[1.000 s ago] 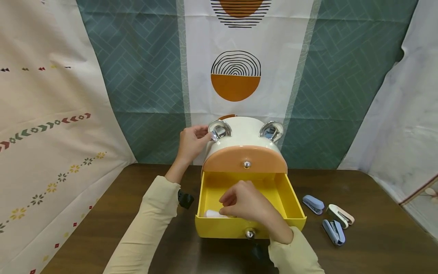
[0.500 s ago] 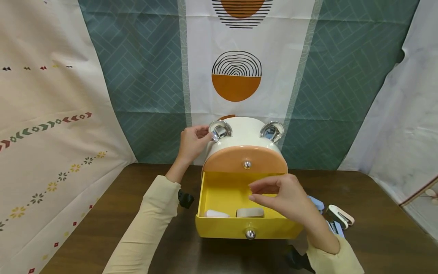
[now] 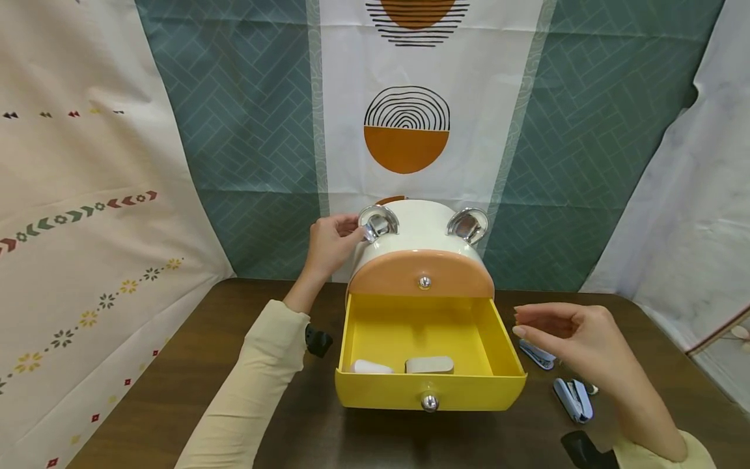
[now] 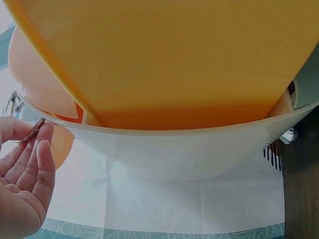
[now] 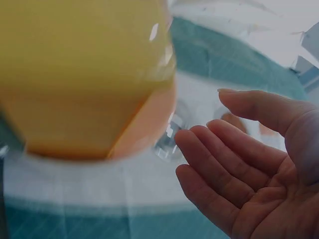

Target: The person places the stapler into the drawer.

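Note:
A white storage box with silver ears has its yellow drawer pulled out toward me. My left hand pinches the rim of the left silver ear between thumb and fingers, as the left wrist view shows too. Inside the drawer, along its front wall, lie a white tapered piece and a pale grey rounded block. To the right of the drawer my right hand hovers over blue staplers, holding nothing, its fingers relaxed. It hides most of a white stapler. The right wrist view shows the same bare palm.
An orange upper drawer with a silver knob sits closed above the yellow one. Behind the box hangs a patterned cloth. The dark wooden table extends on both sides.
My right hand has lifted out of the drawer and moved right to above the staplers, uncovering the grey block. My left hand keeps its hold on the ear.

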Demonstrator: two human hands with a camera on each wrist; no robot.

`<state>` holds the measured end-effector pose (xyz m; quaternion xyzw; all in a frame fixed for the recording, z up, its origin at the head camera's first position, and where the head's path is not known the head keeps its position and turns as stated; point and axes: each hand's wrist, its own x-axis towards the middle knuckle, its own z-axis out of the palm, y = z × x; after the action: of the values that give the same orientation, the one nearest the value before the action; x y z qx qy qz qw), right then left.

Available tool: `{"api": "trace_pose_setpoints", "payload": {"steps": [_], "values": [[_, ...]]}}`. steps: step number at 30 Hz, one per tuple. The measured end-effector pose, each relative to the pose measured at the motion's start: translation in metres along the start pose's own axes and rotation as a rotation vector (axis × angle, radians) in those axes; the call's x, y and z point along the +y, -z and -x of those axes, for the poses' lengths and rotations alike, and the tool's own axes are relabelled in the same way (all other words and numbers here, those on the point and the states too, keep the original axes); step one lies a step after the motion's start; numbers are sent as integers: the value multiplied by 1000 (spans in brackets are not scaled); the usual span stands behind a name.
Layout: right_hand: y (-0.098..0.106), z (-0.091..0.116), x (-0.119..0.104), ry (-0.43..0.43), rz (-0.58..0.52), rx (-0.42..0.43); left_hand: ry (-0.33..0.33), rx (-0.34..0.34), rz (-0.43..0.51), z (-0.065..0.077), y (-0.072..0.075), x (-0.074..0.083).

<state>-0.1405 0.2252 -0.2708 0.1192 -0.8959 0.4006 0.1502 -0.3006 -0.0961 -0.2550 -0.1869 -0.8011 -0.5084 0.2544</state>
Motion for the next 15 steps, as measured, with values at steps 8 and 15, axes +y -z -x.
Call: {"api": "trace_pose_setpoints", "payload": {"steps": [8,15], "values": [[17,16,44,-108,101,32,-1,-7,12,-1,-1,4],[20,30,91,-162,162,6,-6,-10,12,0,-4,4]]}}
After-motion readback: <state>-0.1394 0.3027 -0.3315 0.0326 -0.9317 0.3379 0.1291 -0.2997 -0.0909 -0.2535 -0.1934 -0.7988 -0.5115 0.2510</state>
